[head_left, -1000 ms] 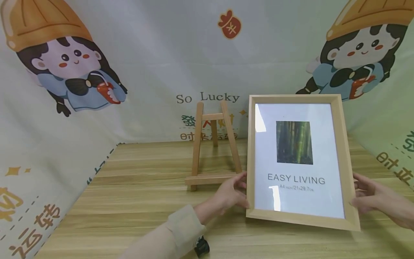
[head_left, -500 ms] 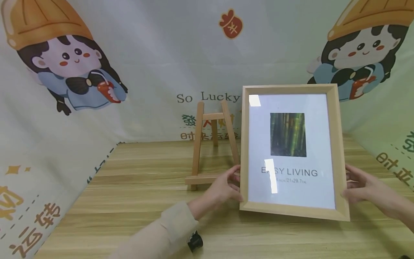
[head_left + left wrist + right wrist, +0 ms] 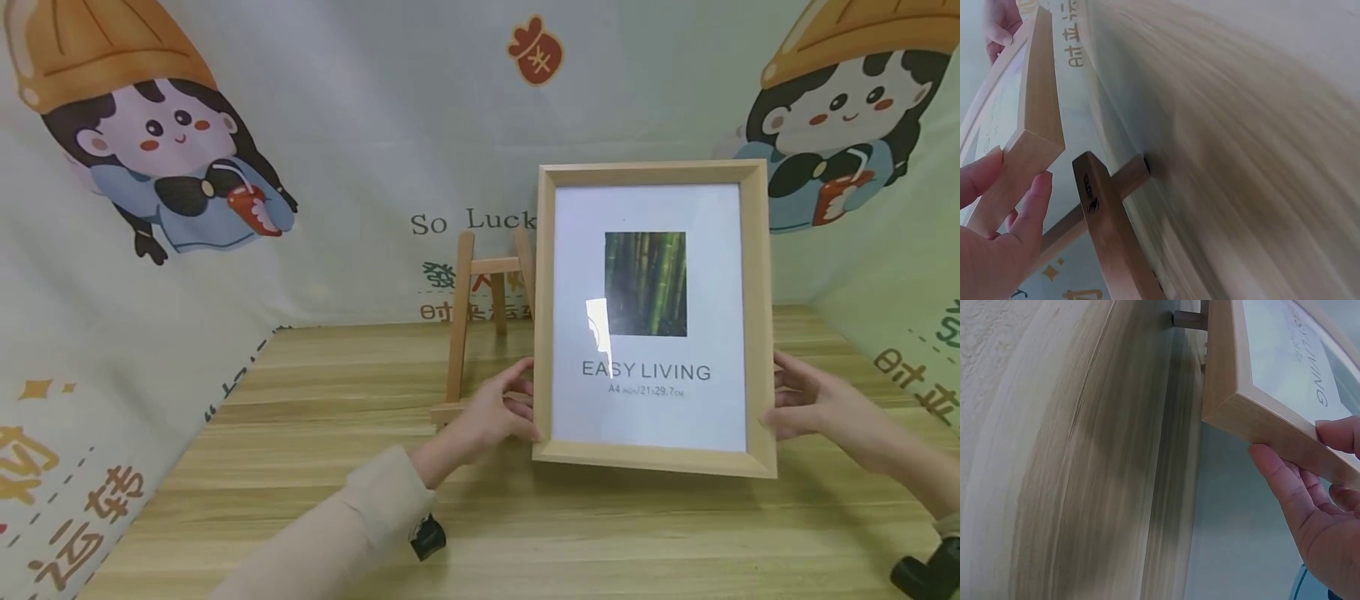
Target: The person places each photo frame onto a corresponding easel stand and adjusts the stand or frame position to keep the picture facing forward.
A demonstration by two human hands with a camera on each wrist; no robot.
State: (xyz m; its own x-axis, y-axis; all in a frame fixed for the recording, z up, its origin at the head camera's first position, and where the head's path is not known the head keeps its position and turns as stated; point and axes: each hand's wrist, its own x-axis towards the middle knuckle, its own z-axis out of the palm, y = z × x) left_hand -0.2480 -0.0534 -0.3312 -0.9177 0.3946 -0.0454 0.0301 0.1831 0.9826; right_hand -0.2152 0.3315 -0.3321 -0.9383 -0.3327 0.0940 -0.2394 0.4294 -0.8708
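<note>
Both hands hold a light wooden picture frame upright, raised off the table. Behind its glazing are a bamboo picture and the words EASY LIVING. My left hand grips the lower left side, thumb on the front and fingers behind, as the left wrist view shows on the frame's edge. On the opposite side my right hand pinches the lower right edge; in the right wrist view, fingers press beneath it. A small wooden easel stands behind, its right part hidden by the picture frame.
The easel's ledge lies close to the picture frame in the left wrist view. A wood-grain tabletop spreads below. A printed cloth backdrop hangs behind and at both sides. Black wrist devices show near both sleeves.
The picture frame has risen and moved left with both hands, and now covers more of the easel. The easel stays in place.
</note>
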